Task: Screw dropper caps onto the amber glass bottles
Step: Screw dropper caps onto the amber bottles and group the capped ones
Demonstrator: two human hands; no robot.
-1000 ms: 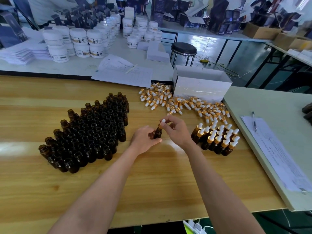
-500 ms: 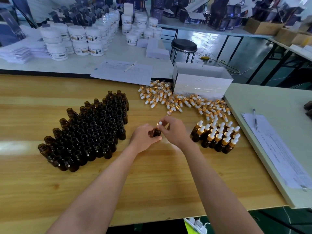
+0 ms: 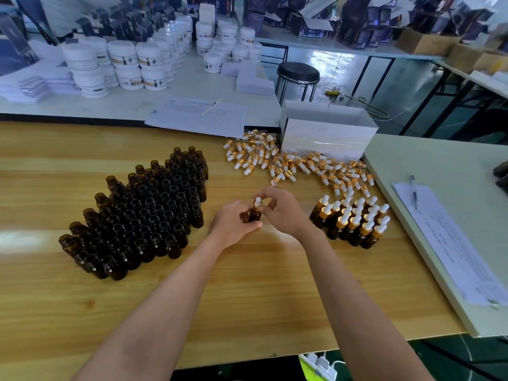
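Observation:
My left hand (image 3: 233, 220) grips a small amber glass bottle (image 3: 254, 215) above the middle of the wooden table (image 3: 247, 298). My right hand (image 3: 280, 209) pinches the dropper cap (image 3: 257, 202), gold collar and white bulb, sitting on the bottle's neck. To the left stands a block of several open amber bottles (image 3: 143, 213). To the right stands a group of capped bottles (image 3: 354, 220). Loose dropper caps (image 3: 288, 163) lie scattered behind my hands.
A white box (image 3: 327, 133) stands behind the caps. A paper form with a pen (image 3: 445, 240) lies on the pale table at the right. Another form (image 3: 200, 115), white jars (image 3: 123, 64) and a black stool (image 3: 298, 74) are further back.
The view has shifted slightly. The cap has come down onto the bottle's neck, and my right fingers have changed their hold on it. Both hands stay at the same spot.

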